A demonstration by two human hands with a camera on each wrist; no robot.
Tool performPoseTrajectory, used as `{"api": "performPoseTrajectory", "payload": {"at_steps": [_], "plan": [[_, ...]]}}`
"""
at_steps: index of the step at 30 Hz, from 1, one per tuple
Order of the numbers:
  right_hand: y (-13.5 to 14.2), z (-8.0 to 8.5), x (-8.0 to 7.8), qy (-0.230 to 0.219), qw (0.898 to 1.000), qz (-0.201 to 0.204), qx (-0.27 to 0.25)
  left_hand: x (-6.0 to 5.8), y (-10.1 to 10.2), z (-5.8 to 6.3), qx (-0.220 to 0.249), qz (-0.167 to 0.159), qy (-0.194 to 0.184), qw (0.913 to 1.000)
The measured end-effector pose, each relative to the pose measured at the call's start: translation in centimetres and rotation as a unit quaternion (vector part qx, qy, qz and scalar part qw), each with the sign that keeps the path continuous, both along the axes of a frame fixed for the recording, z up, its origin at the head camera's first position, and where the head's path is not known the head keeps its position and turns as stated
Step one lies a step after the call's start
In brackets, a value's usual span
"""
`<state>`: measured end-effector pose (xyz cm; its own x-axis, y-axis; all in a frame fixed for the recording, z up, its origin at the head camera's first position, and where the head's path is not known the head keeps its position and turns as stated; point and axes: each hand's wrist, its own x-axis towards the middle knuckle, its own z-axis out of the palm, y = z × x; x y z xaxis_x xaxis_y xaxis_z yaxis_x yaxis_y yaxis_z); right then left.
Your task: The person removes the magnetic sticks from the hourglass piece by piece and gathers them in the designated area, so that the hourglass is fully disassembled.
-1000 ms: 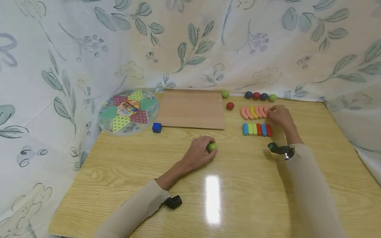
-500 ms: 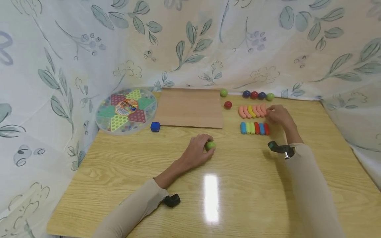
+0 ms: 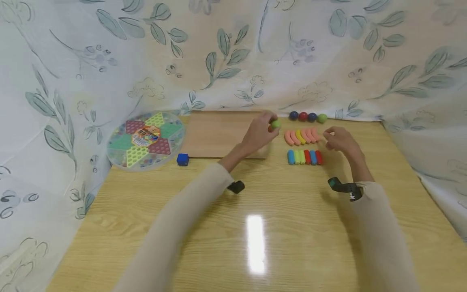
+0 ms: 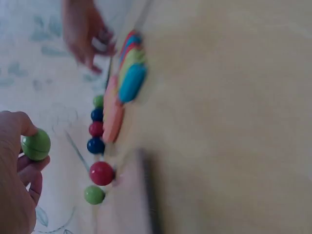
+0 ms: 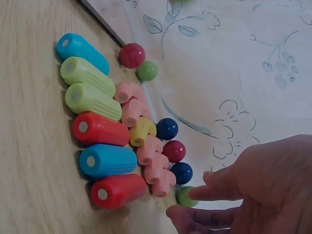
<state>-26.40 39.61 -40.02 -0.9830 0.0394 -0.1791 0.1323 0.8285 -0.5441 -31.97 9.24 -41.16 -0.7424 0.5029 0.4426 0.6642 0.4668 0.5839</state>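
My left hand [image 3: 256, 132] pinches a green ball [image 3: 276, 124] between thumb and fingers, raised off the table near the right end of the wooden board. A red ball [image 4: 102, 173] and another green ball [image 4: 94, 195] by the board's corner show in the left wrist view; the hand mostly covers them from the head. To the right, my right hand [image 3: 341, 140] hovers with parted fingers and nothing between them. Beside it runs a row of curved pink pieces [image 3: 290, 138] with one yellow piece [image 3: 300, 136]. Nearer me lies a row of coloured cylinders [image 3: 307, 157].
Blue, red and green balls [image 3: 303, 116] line up at the back against the floral cloth [image 3: 233, 52]. A flat wooden board [image 3: 219, 136] lies at centre back. Left of it are a round game board [image 3: 171, 148] with star-shaped markings and a blue cube [image 3: 183, 159].
My left hand has lifted the green ball from the table's middle and carried it back and right toward the board's corner. The right hand has drawn slightly away from the curved pieces.
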Motion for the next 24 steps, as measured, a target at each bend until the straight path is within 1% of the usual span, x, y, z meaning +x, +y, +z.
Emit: {"api": "performPoseTrajectory", "payload": {"at_steps": [1, 3, 4, 6, 11, 14, 19, 22, 24], "plan": [[-0.2, 0.1, 0.1, -0.001, 1.000, 0.001, -0.005, -1.1, 0.6, 0.4, -0.005, 0.011, 0.001, 0.9999], [-0.4, 0.0, 0.4, -0.005, 1.000, 0.002, -0.011, -2.8, 1.6, 0.9, -0.016, 0.033, -0.003, 0.9993], [-0.4, 0.0, 0.6, -0.007, 1.000, 0.003, -0.013, -3.5, 2.0, 1.0, -0.022, 0.042, -0.007, 0.9988], [-0.4, -0.1, 1.0, -0.012, 1.000, 0.003, -0.014, -4.4, 2.6, 1.0, -0.023, 0.048, -0.016, 0.9985], [0.0, -0.1, 1.9, -0.013, 1.000, -0.002, -0.013, -5.6, 3.8, 0.4, -0.022, 0.045, -0.033, 0.9982], [-0.6, 0.1, 1.3, -0.011, 1.000, 0.011, -0.020, -6.4, 3.3, -0.1, -0.033, 0.066, -0.039, 0.9965], [-1.7, 0.2, 1.3, -0.014, 0.999, 0.020, -0.021, -7.4, 2.3, -1.2, -0.060, 0.095, -0.038, 0.9930], [-2.4, 0.6, 1.6, -0.018, 0.999, 0.031, -0.008, -7.9, 1.5, -1.8, -0.077, 0.105, -0.036, 0.9908], [-2.8, 1.1, 2.3, -0.025, 0.999, 0.044, 0.006, -8.1, 0.9, -2.0, -0.085, 0.109, -0.038, 0.9897]]}}
